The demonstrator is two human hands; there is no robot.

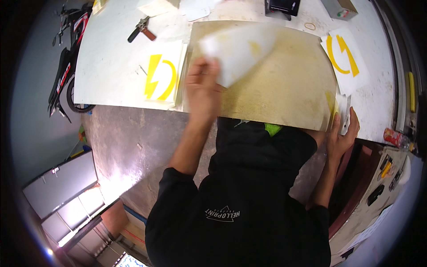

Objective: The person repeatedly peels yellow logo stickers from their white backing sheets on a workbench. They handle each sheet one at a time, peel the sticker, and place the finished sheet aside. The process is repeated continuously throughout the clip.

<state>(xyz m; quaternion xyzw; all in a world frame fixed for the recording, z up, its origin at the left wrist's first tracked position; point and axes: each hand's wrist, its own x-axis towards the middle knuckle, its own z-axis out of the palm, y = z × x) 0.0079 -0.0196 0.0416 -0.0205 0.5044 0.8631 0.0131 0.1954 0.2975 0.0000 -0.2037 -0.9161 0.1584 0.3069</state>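
Note:
My left hand [203, 89] is closed at the left side of a tan board [275, 100], pinching the edge of a translucent white sheet [242, 55]. The sheet is lifted and blurred, with a faint yellow patch showing through. At the board's near right corner, my right hand [342, 135] closes its thumb and fingers around a flat pale strip [345, 116] with a small dark hole near its end. Left of the board lies a stack of white sheets [153, 95] bearing a yellow bolt and curve. Another white sheet [356, 82] with yellow shapes lies to the right.
Farther back on the white table [106, 66] are a hand tool with black and brown handles [142, 30], a black box [282, 6], a rubber band [310, 26] and a grey carton [340, 9]. A bottle [397, 138] is at right, a motorcycle [66, 66] at left.

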